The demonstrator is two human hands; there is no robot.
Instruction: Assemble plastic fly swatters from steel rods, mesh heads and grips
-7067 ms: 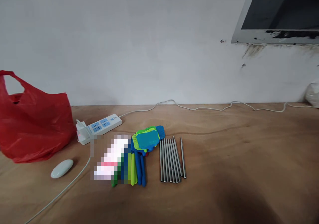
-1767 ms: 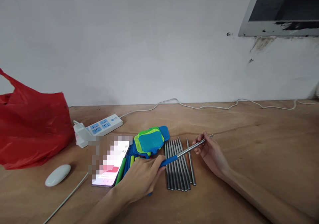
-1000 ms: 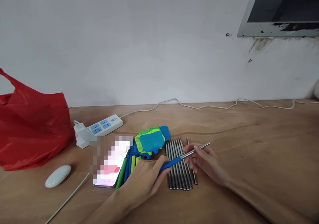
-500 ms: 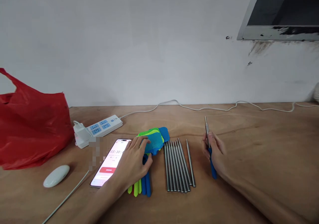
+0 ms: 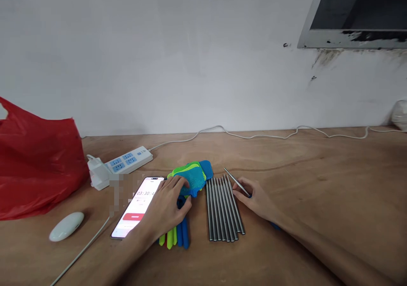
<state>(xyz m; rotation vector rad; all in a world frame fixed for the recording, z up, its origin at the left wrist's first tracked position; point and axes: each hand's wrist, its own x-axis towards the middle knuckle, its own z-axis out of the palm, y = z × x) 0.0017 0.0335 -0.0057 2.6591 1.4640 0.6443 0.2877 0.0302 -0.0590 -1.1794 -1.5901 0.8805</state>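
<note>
My right hand (image 5: 254, 194) grips a metal telescopic rod (image 5: 233, 178) tilted up to the left. Its blue handle (image 5: 276, 225) shows in part below my wrist. Just left of those fingers lies a row of several metal rods (image 5: 221, 209) side by side, thin ends away from me. My left hand (image 5: 170, 199) lies with fingers apart and curved over the edge of stacked blue and green mesh fly swatter heads (image 5: 193, 178). Under that palm, blue handles (image 5: 182, 235) and yellow-green handles (image 5: 170, 238) stick out towards me, with a bit of red between them.
A lit phone (image 5: 133, 211) lies partly beneath my left hand. Further left are a white oval object (image 5: 66, 226), a red plastic bag (image 5: 38, 163) and a white power strip (image 5: 130, 161) with a charger. A white cable (image 5: 254, 136) runs along the wall.
My right hand has moved left to the row of rods, tipping its rod leftward. The single rod that lay apart no longer lies apart. My left hand stays put.
</note>
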